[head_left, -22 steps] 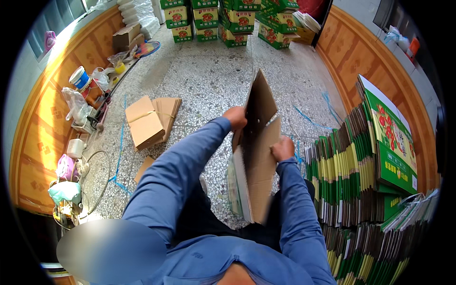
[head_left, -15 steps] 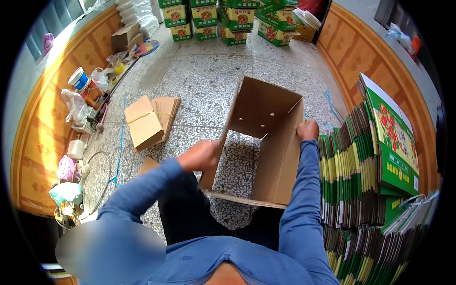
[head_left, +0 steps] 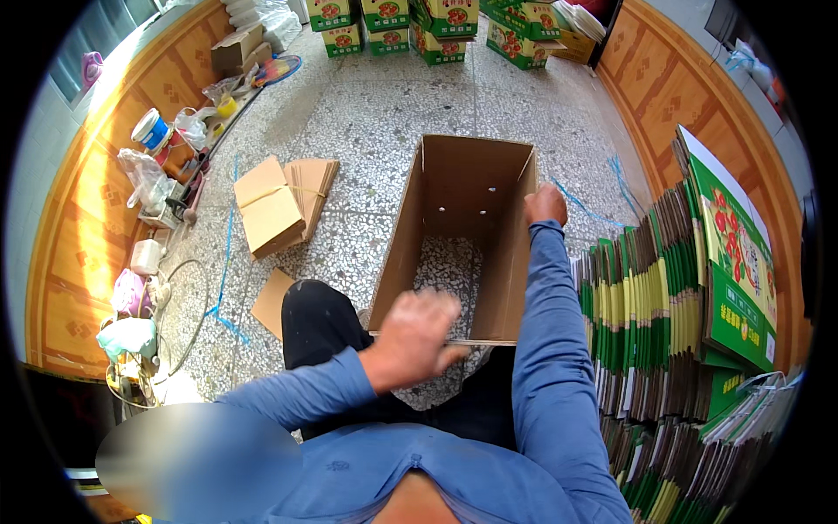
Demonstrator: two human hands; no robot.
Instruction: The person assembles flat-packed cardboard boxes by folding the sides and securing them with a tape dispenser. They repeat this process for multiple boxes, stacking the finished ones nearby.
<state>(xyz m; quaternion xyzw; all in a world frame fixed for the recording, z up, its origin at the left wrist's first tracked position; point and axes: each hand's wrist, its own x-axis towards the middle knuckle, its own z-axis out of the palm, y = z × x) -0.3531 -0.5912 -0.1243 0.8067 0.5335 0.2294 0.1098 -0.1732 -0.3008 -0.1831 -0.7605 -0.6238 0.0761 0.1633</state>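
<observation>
An opened-out brown cardboard box (head_left: 499, 301) stands in front of me, with the terrazzo floor showing through its bottom. Small round holes mark its far wall. My right hand (head_left: 547, 205) is closed at the outer side of the right wall, its fingertips partly hidden. Over the near edge of the box, my left hand (head_left: 412, 339) has its thumb held apart and its fingers stretched out, slightly blurred, holding nothing. Whether it touches the edge is hard to see.
Flattened green cartons (head_left: 642, 306) are packed along my right. A tied bundle of brown cardboard pieces (head_left: 271, 214) lies left, with a loose cardboard piece (head_left: 272, 301) nearer me. Assembled green boxes (head_left: 436, 44) stand far off. Bags and buckets (head_left: 150, 131) line the left wall.
My left hand has left the box's left wall and moved right, over the near edge. The box has turned a little and sits lower, and my right hand has shifted slightly left.
</observation>
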